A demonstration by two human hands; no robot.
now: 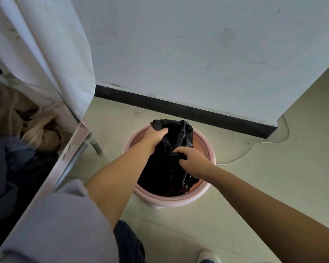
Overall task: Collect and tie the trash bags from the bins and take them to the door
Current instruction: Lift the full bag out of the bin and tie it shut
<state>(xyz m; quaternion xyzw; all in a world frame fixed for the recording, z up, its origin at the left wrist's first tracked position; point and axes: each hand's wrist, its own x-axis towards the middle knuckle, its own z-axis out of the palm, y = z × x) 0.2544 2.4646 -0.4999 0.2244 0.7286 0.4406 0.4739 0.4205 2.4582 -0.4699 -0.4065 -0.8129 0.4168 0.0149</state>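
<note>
Bag point(171, 168) — black plastic, crumpled — is seen standing inside the pink bin point(210, 149), with its gathered upper part drawn up above the rim on the far side. Its lower part fills the left and near portion of the bin, while the bare pink inner wall is exposed to the right. Whether the bag is tied cannot be told.

The left hand point(156, 136) is placed at the top of the bag, over the bin's far-left rim. Its fingers are curled round a bunch of the plastic, and a fold is held fast between thumb and fingers. The forearm is bare; a grey sleeve point(64, 224) is pushed up toward the elbow.

The right hand point(193, 161) is set lower and nearer, about the middle of the bag. Its fingers are bent into the plastic and a fold is pinched there. The two hands are kept close together but are not touching.

The bin is stood on a pale tiled floor point(273, 186), near a white wall point(178, 54) edged with a dark skirting point(178, 109). A thin white cord point(254, 147) is laid along the floor to the right of the bin. To the left, a fabric-covered rack point(72, 152) on metal legs is noted, with beige cloth point(17, 114) heaped within. A white shoe point(209, 257) is visible at the bottom edge.
</note>
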